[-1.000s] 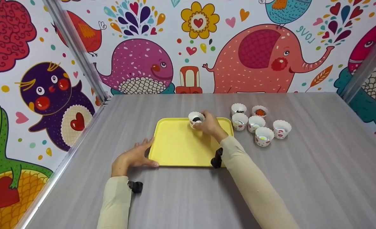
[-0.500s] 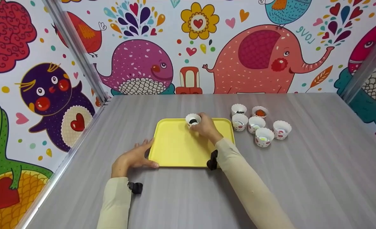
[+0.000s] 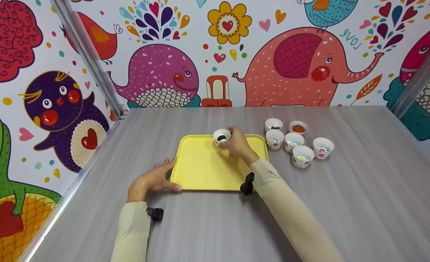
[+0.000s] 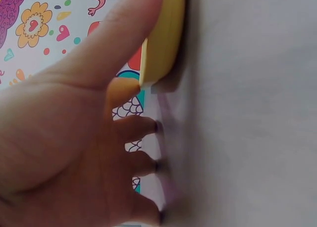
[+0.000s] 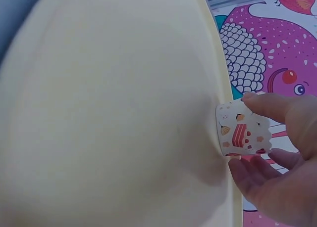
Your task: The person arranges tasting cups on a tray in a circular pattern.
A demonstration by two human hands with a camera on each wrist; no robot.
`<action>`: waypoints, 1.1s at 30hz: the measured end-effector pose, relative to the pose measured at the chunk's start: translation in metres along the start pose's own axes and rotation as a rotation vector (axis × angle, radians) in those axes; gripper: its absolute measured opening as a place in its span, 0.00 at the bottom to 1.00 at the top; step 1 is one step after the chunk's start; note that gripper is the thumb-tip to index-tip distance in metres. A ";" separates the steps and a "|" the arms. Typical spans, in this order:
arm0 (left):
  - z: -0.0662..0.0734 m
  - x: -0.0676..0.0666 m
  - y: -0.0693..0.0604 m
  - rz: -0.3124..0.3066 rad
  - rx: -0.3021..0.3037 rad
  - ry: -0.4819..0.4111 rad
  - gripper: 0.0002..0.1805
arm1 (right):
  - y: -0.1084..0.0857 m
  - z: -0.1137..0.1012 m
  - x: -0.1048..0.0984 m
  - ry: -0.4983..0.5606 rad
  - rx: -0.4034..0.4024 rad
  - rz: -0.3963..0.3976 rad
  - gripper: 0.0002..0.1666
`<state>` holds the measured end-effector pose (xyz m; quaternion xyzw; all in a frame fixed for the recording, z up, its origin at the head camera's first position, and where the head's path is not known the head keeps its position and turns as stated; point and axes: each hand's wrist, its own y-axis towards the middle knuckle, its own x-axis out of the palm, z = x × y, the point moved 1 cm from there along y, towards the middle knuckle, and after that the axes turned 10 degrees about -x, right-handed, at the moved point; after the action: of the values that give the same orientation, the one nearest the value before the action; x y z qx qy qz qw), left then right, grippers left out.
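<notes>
A yellow tray [image 3: 204,167] lies on the grey table. At its left edge the left hand [image 3: 153,180] rests with fingers spread, the thumb at the near left corner; in the left wrist view that hand [image 4: 74,123] touches the tray's rim [image 4: 163,44]. By the tray's far edge the right hand [image 3: 238,145] grips a white patterned paper cup [image 3: 221,135] with something black inside. The right wrist view has the cup [image 5: 242,130] between the thumb and fingers of the right hand [image 5: 282,148], against the tray's rim.
Right of the tray stand several similar paper cups, among them one with orange contents [image 3: 298,128], one with something yellow-green in it [image 3: 302,157] and one farthest right [image 3: 323,148]. A cartoon-printed wall [image 3: 222,72] borders the table's far side.
The right hand and its cup have moved slightly left along the tray's far edge since a second ago. The left hand has stayed in place.
</notes>
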<state>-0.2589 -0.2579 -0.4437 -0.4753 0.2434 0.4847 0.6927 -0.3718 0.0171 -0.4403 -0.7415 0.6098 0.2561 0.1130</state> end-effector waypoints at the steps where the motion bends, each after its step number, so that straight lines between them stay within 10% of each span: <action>1: 0.000 0.000 0.000 -0.002 0.003 0.001 0.65 | -0.001 0.000 -0.001 0.015 0.008 -0.001 0.45; 33: 0.001 0.001 0.000 0.008 -0.006 0.016 0.66 | -0.063 -0.009 -0.090 -0.078 -0.041 0.031 0.45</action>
<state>-0.2588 -0.2569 -0.4438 -0.4804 0.2492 0.4843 0.6875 -0.3208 0.1034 -0.3957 -0.7235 0.6110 0.2991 0.1172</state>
